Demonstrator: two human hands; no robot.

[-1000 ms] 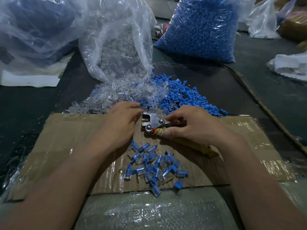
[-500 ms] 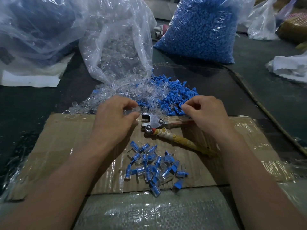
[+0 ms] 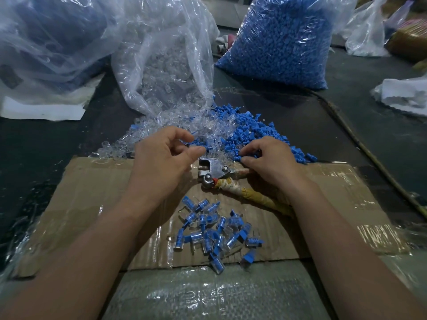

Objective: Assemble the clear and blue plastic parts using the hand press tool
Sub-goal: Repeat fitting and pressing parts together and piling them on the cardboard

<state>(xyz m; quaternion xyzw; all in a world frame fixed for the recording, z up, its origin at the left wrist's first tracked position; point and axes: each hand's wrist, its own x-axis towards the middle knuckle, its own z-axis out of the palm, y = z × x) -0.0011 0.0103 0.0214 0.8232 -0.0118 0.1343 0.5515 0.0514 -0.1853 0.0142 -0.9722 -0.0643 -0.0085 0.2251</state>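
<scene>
The hand press tool (image 3: 216, 169) lay on cardboard (image 3: 92, 192) at frame centre, between the hands. The left hand (image 3: 161, 162) was curled over the clear parts (image 3: 180, 125), its grip indeterminate. The right hand (image 3: 270, 162) had fingertips in the blue parts (image 3: 254, 128), grip likewise indeterminate. Assembled pieces (image 3: 215, 229) lay lower centre.

Plastic, metal and paper surfaces.
Press (image 3: 213, 168) head shiny metal; cardboard (image 3: 92, 192) matt, tape (image 3: 374, 234) glossy; bags (image 3: 161, 54) crinkled clear film.
</scene>
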